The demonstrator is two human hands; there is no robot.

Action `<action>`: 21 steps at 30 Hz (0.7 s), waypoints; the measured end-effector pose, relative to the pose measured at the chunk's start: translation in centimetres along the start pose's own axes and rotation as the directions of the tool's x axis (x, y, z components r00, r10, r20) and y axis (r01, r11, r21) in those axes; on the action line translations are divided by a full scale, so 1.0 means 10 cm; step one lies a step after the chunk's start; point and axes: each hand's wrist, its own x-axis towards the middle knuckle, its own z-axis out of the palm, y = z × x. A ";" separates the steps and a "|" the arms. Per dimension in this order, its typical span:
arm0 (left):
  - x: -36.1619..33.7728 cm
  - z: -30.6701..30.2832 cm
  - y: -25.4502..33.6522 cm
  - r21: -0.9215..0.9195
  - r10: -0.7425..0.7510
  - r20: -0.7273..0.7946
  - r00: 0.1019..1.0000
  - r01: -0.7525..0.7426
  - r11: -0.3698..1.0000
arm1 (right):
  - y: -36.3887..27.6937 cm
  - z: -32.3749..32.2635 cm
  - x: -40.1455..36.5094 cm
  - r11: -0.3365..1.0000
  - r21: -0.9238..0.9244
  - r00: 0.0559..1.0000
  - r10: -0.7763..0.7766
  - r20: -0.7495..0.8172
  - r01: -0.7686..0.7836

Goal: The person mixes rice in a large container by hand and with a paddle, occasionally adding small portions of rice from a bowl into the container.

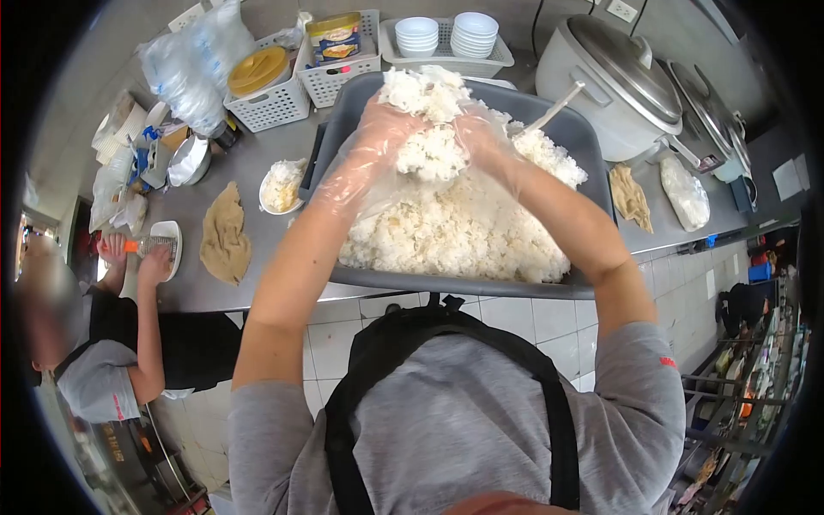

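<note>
A large grey tub point(468, 285) full of cooked white rice point(463, 236) lies before me. My left hand point(386, 129) and my right hand point(482, 142), both in clear plastic gloves, are raised over its far side. Between them they grip clumps of rice point(429, 153), with more rice point(425, 90) piled at the fingertips. The fingers are partly hidden by rice and crinkled plastic. A pale utensil handle point(554, 107) sticks up out of the rice to the right of my right hand; its lower end is buried. Left of the tub stands a small white bowl point(281, 185) heaped with rice.
Brown cloths point(227, 233) point(631, 197) flank the tub. Rice cookers point(601, 86) stand at the back right, near a plastic-wrapped bundle point(684, 193). White baskets point(339, 81) and stacked bowls point(475, 36) line the back. At left, a co-worker holds a grater point(157, 244) over a white dish point(175, 230).
</note>
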 end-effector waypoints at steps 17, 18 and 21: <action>-0.43 -0.19 -0.36 0.775 -0.239 0.367 0.899 -0.154 0.613 | -0.88 -0.64 -0.23 0.653 -0.746 0.916 0.204 0.345 0.136; -0.44 -0.11 -0.39 0.773 -0.213 0.337 0.917 -0.141 0.618 | -0.64 -0.51 -0.20 0.833 -0.550 0.938 0.236 0.252 -0.062; -0.52 0.19 -0.49 0.728 -0.165 0.186 0.968 -0.023 0.685 | -0.38 -0.25 -0.34 0.920 -0.283 0.922 0.333 0.196 -0.272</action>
